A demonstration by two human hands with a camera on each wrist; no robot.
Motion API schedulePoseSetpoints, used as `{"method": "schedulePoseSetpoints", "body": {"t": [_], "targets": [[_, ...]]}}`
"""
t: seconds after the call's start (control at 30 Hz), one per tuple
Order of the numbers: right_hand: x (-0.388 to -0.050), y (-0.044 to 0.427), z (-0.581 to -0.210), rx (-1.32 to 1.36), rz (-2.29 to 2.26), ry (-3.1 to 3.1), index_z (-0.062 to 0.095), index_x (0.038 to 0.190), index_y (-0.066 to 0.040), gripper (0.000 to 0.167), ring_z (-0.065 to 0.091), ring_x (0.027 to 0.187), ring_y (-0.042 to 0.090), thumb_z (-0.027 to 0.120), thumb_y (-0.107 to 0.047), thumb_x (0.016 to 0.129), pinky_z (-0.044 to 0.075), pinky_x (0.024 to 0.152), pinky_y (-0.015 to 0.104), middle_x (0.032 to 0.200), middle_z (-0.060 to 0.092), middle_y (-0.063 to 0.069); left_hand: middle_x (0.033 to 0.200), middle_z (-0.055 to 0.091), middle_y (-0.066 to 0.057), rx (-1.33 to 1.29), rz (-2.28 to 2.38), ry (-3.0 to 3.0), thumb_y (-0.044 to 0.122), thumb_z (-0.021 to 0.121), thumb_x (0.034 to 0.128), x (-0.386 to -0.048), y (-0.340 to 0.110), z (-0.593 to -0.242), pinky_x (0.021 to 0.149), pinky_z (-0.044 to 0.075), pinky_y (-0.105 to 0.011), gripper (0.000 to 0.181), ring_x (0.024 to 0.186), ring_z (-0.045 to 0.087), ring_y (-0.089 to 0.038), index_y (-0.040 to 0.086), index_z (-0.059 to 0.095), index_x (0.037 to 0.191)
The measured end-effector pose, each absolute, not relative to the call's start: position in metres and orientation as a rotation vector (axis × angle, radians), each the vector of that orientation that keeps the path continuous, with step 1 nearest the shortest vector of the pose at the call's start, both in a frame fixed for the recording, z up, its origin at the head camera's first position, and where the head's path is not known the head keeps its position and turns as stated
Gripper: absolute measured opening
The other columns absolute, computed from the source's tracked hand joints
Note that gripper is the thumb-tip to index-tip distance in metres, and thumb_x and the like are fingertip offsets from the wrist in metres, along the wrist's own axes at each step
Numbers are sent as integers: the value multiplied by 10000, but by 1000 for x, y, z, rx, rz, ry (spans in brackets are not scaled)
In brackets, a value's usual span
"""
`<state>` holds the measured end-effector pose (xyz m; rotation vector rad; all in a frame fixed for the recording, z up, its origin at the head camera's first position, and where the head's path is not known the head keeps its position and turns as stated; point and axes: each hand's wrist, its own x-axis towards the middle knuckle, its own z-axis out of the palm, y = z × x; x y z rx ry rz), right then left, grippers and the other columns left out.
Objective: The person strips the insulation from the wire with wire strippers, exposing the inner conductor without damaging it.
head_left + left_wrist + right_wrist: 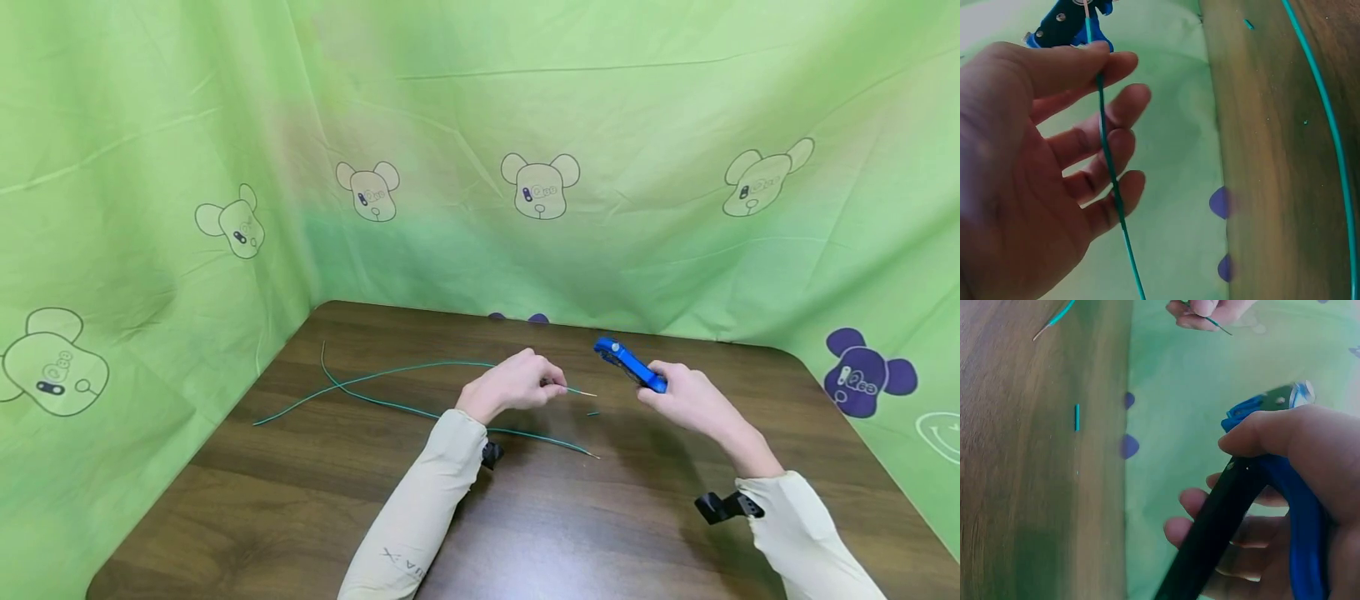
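My left hand (517, 385) pinches a green wire (1105, 134) between thumb and forefinger, just behind its bared copper end. The other fingers are loosely bent beside the wire, which trails leftward to the table. In my right hand (693, 402) is a blue wire stripper (632, 367), held above the table. Its handles are spread apart in the right wrist view, and its head (1279, 400) points away from the palm. The bared tip and the tool are apart. A second green wire (532, 434) lies on the table, its near end stripped to copper.
A short green piece of insulation (592, 413) lies on the brown wooden table (300, 500) between the hands. Tiny green specks (1305, 122) are scattered nearby. The two wires cross at the left. A green printed curtain (450, 108) hangs behind the table and along its sides.
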<state>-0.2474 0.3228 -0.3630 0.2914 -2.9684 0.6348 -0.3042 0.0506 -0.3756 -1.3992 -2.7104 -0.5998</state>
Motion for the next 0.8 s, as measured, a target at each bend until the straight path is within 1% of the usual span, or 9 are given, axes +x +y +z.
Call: {"method": "schedulePoseSetpoints", "body": {"t": [0.07, 0.13, 0.2, 0.3, 0.43, 0.63, 0.8], "targets": [[-248, 324, -364, 291, 613, -2974, 598, 918, -75, 163, 455, 576, 152, 647, -211, 843, 332, 535, 290, 665, 503, -20, 741, 632, 113, -1391, -568, -2737, 170, 590, 953, -304, 52, -377, 637, 402, -110, 173, 619, 485, 1, 169, 760, 984], [-249, 326, -366, 291, 599, -2986, 626, 988, -67, 223, 484, 614, 162, 674, -216, 830, 345, 549, 297, 726, 574, 6, 781, 663, 99, -1379, -537, -2769, 133, 575, 940, -303, 53, -378, 641, 399, -108, 208, 632, 489, -7, 157, 763, 1024], [-250, 327, -368, 296, 569, -2995, 634, 1025, -61, 276, 501, 652, 174, 696, -229, 816, 351, 559, 300, 781, 610, 27, 841, 697, 87, -1371, -503, -2800, 110, 564, 932, -302, 56, -380, 639, 392, -111, 245, 643, 489, -17, 149, 762, 1071], [-253, 329, -371, 298, 494, -2992, 634, 1059, -53, 340, 508, 678, 195, 722, -252, 799, 347, 552, 305, 806, 624, 51, 944, 735, 69, -1352, -460, -2853, 99, 554, 937, -301, 60, -384, 629, 381, -130, 280, 660, 491, -37, 164, 752, 1124], [-255, 332, -374, 291, 389, -2970, 640, 1076, -42, 386, 525, 691, 257, 743, -270, 782, 358, 540, 334, 818, 645, 103, 1043, 742, 77, -1335, -397, -2912, 94, 539, 946, -299, 66, -390, 663, 394, -141, 307, 737, 534, -35, 194, 742, 1154], [-257, 338, -381, 231, 305, -2985, 616, 1104, -31, 437, 489, 811, 418, 750, -292, 780, 370, 611, 452, 908, 623, 225, 1042, 739, 95, -1314, -345, -2950, 91, 541, 941, -296, 71, -396, 735, 435, -137, 306, 873, 606, -28, 218, 754, 1121], [-259, 344, -386, 210, 259, -3012, 605, 1118, -24, 469, 473, 841, 449, 760, -302, 774, 368, 654, 499, 932, 613, 243, 1059, 729, 127, -1279, -296, -2995, 133, 561, 953, -293, 74, -398, 782, 467, -155, 275, 965, 632, -30, 254, 758, 1102]]}}
